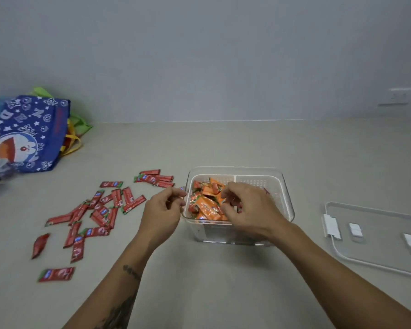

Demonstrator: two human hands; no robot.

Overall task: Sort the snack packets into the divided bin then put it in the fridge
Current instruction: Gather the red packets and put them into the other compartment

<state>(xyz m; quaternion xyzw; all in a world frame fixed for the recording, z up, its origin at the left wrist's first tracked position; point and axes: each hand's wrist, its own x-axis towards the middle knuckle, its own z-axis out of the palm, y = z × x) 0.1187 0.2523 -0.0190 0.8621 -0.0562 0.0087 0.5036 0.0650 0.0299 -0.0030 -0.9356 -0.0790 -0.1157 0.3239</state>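
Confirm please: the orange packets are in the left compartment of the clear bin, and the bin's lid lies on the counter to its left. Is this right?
Not quite. The head view shows the lid lying to the right of the clear bin. The orange packets are indeed in the left compartment.

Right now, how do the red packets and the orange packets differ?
The red packets lie scattered flat on the counter left of the bin; the orange packets are piled in the bin's left compartment. The red packets look long and narrow, the orange packets shorter and wider. Both are small sealed snack packets.
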